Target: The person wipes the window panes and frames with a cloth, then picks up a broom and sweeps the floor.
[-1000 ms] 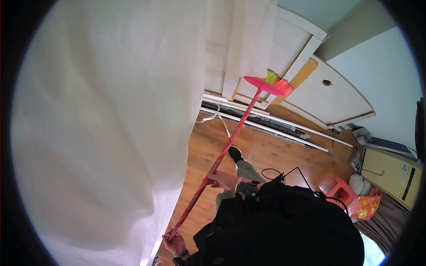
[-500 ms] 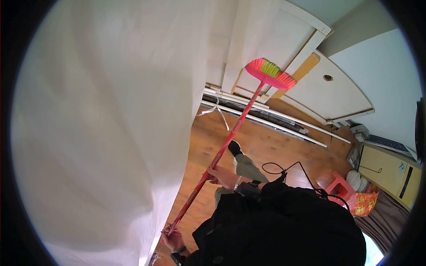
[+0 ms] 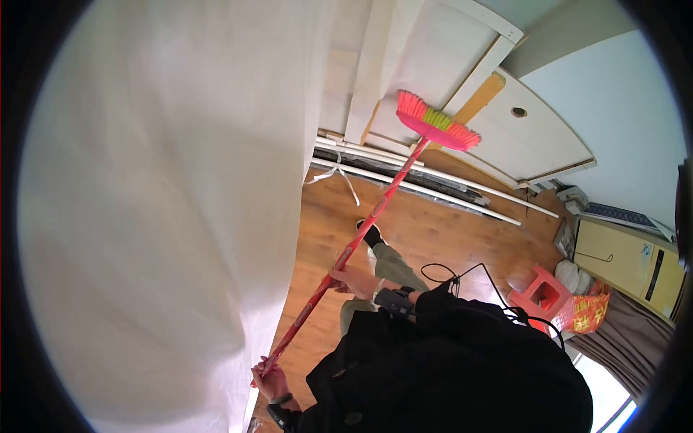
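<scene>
A red broom is held aslant, its pink head with pink and yellow-green bristles raised toward the upper right. Near the lower end of the handle, my left hand is closed round it, beside the white sheet. Farther up the handle, my right hand grips it with the fingers wrapped round. In the view the broom head overlaps white wooden panels; whether it touches them I cannot tell.
White poles lie on the wood floor below the panels. A red stool, a red bag and a yellowish cabinet stand at the right. A black cord loops by my dark clothing.
The view has shifted, so the panels, poles and stool sit a little farther left. The broom head has turned slightly, its bristles spreading more to the left. Both hands keep their hold.
</scene>
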Tool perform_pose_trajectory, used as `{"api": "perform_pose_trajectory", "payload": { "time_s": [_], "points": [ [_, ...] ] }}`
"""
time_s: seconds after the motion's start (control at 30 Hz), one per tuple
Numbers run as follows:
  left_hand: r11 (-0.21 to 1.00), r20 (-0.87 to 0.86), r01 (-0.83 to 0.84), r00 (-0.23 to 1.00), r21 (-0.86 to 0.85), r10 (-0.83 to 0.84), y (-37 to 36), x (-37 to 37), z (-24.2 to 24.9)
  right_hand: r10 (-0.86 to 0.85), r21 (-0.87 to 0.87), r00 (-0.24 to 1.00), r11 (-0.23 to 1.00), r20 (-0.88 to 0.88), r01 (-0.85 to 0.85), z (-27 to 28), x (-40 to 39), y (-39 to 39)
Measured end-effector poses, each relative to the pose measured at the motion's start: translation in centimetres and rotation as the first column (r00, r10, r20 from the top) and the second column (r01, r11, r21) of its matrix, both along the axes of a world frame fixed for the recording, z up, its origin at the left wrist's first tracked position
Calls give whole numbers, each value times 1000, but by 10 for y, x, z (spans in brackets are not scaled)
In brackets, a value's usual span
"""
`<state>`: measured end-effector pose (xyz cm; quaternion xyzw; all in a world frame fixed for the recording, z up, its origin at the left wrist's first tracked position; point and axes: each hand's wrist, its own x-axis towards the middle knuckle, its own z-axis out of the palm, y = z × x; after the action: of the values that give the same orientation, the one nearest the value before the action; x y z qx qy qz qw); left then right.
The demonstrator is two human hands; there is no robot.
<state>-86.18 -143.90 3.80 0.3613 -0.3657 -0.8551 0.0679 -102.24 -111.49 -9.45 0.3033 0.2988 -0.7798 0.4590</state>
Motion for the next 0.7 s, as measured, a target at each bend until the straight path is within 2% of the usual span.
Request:
{"api": "perform_pose_trajectory", "payload": {
  "time_s": [0.17,0.23,0.33,0.5,0.6,0.63,0.7],
  "points": [
    [998,47,25,999,50,-28,32,-27,15,-73,17,994,997,85,72,-48,-8,-19],
    [997,32,58,998,47,-60,49,-39,20,-110,121,991,988,78,100,-65,-12,-23],
    [998,148,21,989,53,-29,77,-57,26,-167,155,973,978,160,142,-84,-24,-27],
    [998,130,45,991,-32,-40,79,-78,26,-202,60,965,979,167,195,-79,-39,-13],
    [979,107,176,980,-100,-166,76,-98,37,-200,38,965,980,169,197,-71,-43,-11],
    [979,102,178,981,-98,-168,77,-106,40,-235,-8,957,971,168,240,-69,-43,-8],
    [949,79,285,958,-135,-277,82,-119,45,-273,-53,948,957,162,284,-68,-42,3]
  ]
}}
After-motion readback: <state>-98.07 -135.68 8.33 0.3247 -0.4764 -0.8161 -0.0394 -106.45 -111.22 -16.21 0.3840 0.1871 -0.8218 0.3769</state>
